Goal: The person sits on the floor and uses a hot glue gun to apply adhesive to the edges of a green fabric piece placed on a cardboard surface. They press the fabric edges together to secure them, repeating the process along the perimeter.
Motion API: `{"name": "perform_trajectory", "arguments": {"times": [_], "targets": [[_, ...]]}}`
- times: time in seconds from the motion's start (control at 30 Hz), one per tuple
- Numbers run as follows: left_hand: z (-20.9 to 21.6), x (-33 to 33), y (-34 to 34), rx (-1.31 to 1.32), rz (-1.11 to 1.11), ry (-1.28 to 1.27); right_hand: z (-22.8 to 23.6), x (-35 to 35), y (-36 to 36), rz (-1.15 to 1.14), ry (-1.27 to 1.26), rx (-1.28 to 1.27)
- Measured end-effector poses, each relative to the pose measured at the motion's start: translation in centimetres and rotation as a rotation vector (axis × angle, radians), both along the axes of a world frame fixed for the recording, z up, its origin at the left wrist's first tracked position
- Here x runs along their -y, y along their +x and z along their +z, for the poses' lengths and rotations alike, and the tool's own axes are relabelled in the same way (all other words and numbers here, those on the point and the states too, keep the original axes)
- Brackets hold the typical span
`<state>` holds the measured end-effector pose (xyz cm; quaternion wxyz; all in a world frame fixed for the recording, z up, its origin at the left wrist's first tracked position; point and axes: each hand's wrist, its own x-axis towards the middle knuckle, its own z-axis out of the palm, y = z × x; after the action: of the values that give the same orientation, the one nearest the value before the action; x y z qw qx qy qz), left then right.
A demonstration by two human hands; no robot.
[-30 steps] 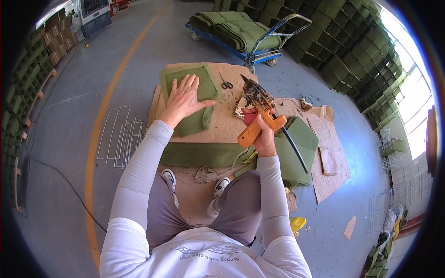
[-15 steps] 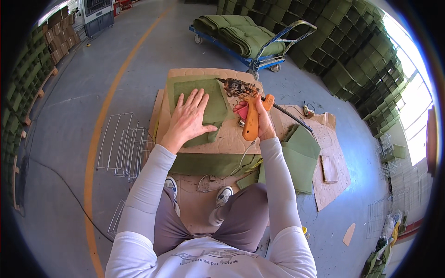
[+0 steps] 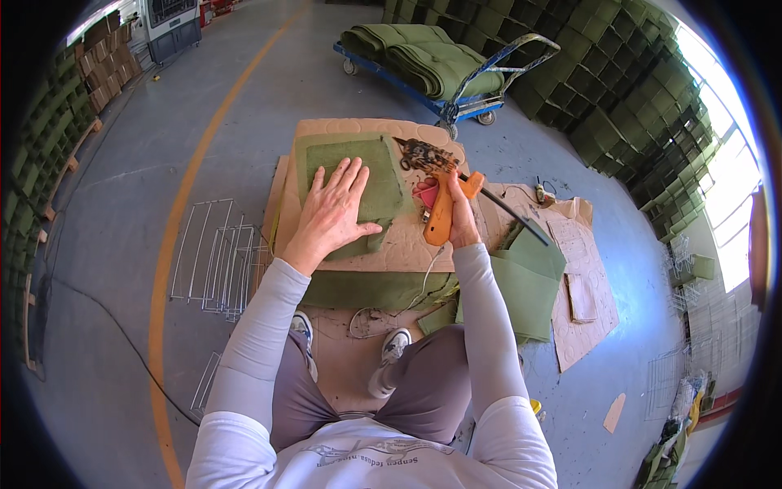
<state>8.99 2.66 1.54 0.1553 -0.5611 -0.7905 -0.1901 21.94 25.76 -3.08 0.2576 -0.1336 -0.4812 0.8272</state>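
Knees and grey-white shoes [image 3: 396,345] sit closest below us, with a loose cord [image 3: 366,314] curling on the cardboard floor sheet [image 3: 586,326] beside them. Just past them lies a folded green cushion cover [image 3: 529,281] to our right and wire frames [image 3: 216,257] on the concrete to our left. Our left hand [image 3: 330,213] rests flat, fingers spread and released, on the green felt panel [image 3: 346,167], which lies on a raised cardboard-topped board [image 3: 407,244]. Our right hand [image 3: 460,224] is clenched around the orange glue gun [image 3: 444,208], nozzle pointing away, just beside the panel's right edge; a dark, glue-crusted tool [image 3: 423,153] lies beyond it. Farther off stand a blue trolley [image 3: 456,102] stacked with green cushions [image 3: 432,57], and walls of green stock on both sides.
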Motion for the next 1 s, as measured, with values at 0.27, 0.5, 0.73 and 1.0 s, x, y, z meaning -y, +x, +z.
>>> {"name": "perform_trajectory", "arguments": {"times": [0.27,0.5,0.73,1.0], "targets": [[1.0,-2.1,-0.4,0.082,0.134,0.063,2.1,3.6,5.0,-0.116,0.172,-0.202],[2.1,2.5,-1.0,0.278,-0.137,0.189,1.6,11.2,11.0,-0.108,0.167,-0.164],[1.2,3.7,-1.5,0.325,-0.195,0.367,1.2,15.5,11.4,-0.04,0.188,-0.068],[1.0,3.3,-1.8,0.327,-0.14,0.521,-0.1,16.7,10.5,0.001,0.184,-0.044]]}}
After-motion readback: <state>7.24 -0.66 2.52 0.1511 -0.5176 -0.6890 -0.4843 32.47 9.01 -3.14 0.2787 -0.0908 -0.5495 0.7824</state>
